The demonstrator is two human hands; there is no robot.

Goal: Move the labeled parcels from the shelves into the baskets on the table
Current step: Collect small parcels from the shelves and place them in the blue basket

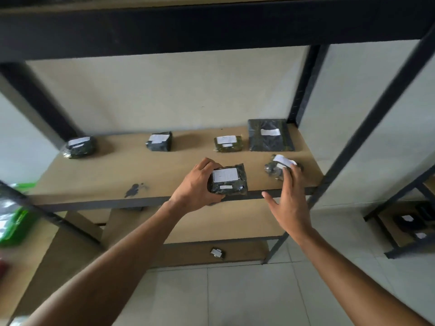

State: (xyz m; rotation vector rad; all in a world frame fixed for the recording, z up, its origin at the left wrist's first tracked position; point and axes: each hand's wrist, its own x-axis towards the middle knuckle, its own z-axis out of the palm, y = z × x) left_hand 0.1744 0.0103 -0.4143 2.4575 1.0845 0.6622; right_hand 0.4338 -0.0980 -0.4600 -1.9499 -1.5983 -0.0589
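Observation:
Several dark wrapped parcels with white labels lie on a brown shelf board (117,170). My left hand (197,187) grips a black parcel (229,181) at the shelf's front edge, fingers curled round its left side and thumb under it. My right hand (290,196) reaches with straight fingers, its fingertips resting on a crumpled parcel (275,167) at the front right. Along the back lie a small parcel (80,147), another (160,141), a third (227,143), and a large flat one (270,135).
Black metal uprights (376,118) and a crossbeam (211,22) frame the shelf. One small parcel (217,252) lies on the lowest board. A second rack (409,220) with parcels stands at the right. A green basket (14,229) shows blurred at the left edge.

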